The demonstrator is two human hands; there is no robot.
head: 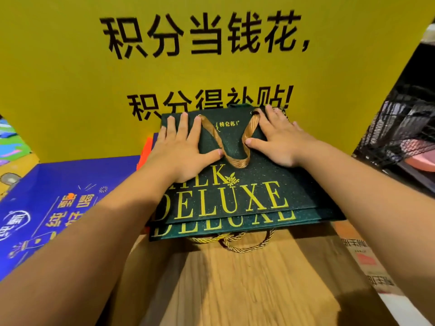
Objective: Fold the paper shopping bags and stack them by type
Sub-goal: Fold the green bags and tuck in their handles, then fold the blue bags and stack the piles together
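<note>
A flat dark green paper bag (254,184) with gold "DELUXE" lettering lies on top of another green bag of the same print (211,230), whose lower edge sticks out beneath it. My left hand (186,151) presses flat on the top bag's left part, fingers spread. My right hand (280,140) presses flat on its right part. Between the hands lies the bag's copper ribbon handle (235,158). A gold cord handle (237,241) pokes out under the stack.
A blue printed bag (58,208) lies flat to the left on the wooden table (247,285). A yellow sign board (188,67) stands right behind the stack. A black wire rack (400,128) stands at the right. An orange edge (146,149) shows behind the stack.
</note>
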